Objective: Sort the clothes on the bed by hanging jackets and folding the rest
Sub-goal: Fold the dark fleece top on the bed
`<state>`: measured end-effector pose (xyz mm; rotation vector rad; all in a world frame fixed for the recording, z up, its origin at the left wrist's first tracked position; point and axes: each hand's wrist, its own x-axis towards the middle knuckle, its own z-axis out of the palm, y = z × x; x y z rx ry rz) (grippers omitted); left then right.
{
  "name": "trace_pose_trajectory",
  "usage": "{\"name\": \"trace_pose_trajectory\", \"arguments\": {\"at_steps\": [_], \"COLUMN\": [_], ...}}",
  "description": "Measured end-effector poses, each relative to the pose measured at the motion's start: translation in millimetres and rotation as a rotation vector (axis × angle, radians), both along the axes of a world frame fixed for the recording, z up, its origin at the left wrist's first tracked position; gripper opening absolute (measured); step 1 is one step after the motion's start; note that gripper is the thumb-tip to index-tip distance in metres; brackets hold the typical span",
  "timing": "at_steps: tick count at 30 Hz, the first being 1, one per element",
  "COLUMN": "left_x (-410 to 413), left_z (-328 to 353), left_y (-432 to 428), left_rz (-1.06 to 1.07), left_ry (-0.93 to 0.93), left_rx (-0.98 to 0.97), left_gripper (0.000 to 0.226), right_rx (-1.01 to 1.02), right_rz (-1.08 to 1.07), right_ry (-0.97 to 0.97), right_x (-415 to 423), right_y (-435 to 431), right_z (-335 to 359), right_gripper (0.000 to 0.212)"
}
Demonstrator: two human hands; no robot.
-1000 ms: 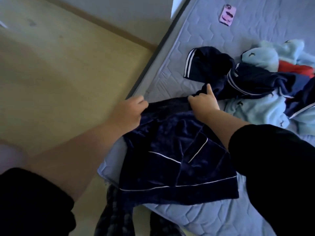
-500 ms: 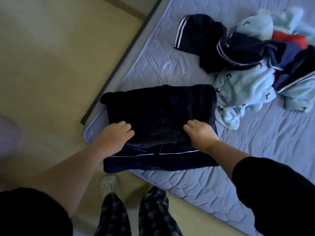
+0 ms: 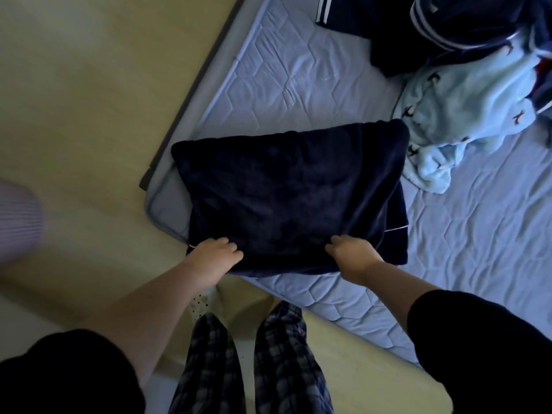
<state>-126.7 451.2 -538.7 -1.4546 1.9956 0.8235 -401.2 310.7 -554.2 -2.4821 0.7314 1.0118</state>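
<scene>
The yellow floor is on the left. The left hand holds the near edge of the dark blue piece of clothing with bent fingers. It lies folded flat on the corner of the bed, close to the person. The right hand grips the same near edge, further along. Just beside its far right corner lies a fluffy light blue piece. Dark clothes with white stripes sit in a heap behind.

text: none readable | labels: none | brands: none | numbers: none
</scene>
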Motion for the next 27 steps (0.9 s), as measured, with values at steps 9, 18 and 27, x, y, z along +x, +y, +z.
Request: {"name": "trace_pose_trajectory", "arguments": {"at_steps": [9,18,27], "left_x": [13,82,98], "left_z": [1,-29,-21], "left_y": [-68,-160,-144], "left_rz": [0.471,0.501,0.562], "left_ry": [0.226,-0.203,-0.29], "left_rx": [-0.343,-0.115,-0.187], "left_gripper": [0.022,0.094,0.039], "right_rx": [-0.171,-0.162,-0.245], "right_rz": [-0.466,-0.299,-0.207], "right_ry": [-0.45,-0.038,-0.022], "right_x": [60,117,116], "right_y": [-52,-176,-175], "right_z": [10,-14,-2], "right_gripper": [0.021,0.092,0.035]}}
